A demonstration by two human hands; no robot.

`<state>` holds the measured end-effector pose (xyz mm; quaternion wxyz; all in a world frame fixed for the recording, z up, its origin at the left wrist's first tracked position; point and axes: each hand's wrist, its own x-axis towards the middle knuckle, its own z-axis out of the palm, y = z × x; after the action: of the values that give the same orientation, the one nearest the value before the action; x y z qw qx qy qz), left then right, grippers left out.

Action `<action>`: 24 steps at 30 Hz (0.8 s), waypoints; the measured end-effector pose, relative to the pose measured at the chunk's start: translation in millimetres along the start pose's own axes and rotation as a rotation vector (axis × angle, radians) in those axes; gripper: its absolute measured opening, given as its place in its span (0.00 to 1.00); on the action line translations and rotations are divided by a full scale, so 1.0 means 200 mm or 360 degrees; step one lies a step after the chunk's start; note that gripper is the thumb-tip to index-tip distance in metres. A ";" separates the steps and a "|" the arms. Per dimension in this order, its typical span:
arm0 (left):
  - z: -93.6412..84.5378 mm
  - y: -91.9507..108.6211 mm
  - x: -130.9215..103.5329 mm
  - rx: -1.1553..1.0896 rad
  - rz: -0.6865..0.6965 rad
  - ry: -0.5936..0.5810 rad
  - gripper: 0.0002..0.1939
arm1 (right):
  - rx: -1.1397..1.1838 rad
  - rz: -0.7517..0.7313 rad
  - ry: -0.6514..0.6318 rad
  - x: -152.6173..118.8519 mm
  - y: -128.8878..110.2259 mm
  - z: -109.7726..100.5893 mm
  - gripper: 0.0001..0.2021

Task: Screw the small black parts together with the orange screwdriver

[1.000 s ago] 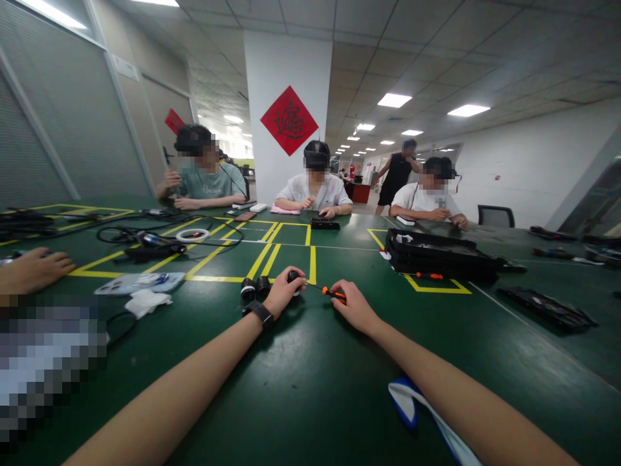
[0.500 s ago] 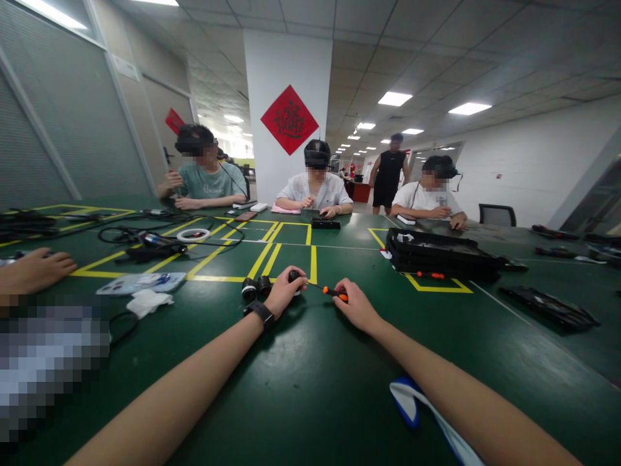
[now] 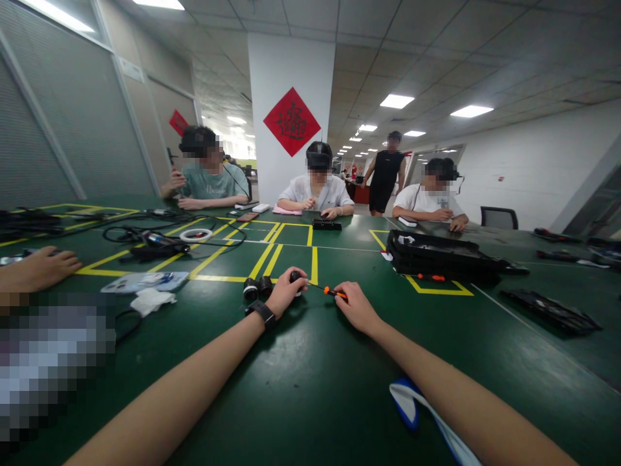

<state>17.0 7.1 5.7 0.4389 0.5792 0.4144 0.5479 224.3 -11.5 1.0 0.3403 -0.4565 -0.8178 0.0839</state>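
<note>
My right hand (image 3: 356,305) is closed around the orange and black handle of a screwdriver (image 3: 328,291), whose thin shaft points left. In my left hand (image 3: 287,291) is a small black round part (image 3: 294,276), gripped by the fingers. The screwdriver's tip reaches this part, though my fingers hide the exact contact. Just left of my left hand, two short black cylinders, one with a pale ring (image 3: 251,290) and a darker one (image 3: 265,287), stand on the green table (image 3: 310,388). A dark watch (image 3: 263,315) is on my left wrist.
Black trays (image 3: 436,252) are stacked at right, with another orange screwdriver (image 3: 431,277) before them and a black panel (image 3: 548,310) farther right. Cables and a white ring (image 3: 196,235) lie at left, near a tissue (image 3: 152,301). Another person's hand (image 3: 48,266) rests at far left. Several people sit opposite.
The view has shifted slightly. My hands keep the same hold on the black part and the screwdriver. The standing person in the background has moved a little left.
</note>
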 end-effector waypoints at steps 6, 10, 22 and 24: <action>0.01 0.01 0.00 -0.0024 0.0001 0.0014 0.12 | 0.0050 0.0068 -0.0021 -0.01 0.00 0.00 0.09; 0.01 0.01 -0.01 -0.0012 -0.0006 0.0028 0.11 | 0.0040 0.0044 -0.0046 -0.01 -0.02 0.00 0.11; 0.01 0.01 -0.01 0.0011 0.0004 0.0053 0.12 | 0.0186 -0.0028 -0.0052 -0.01 -0.03 -0.01 0.09; 0.01 0.01 -0.01 0.0017 -0.0001 0.0057 0.12 | 0.0190 -0.0031 -0.0059 -0.01 -0.03 -0.01 0.11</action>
<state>19.5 4.8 7.7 0.4284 0.5715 0.4251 0.5559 221.2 -16.9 4.1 0.3524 -0.4258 -0.8219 0.1377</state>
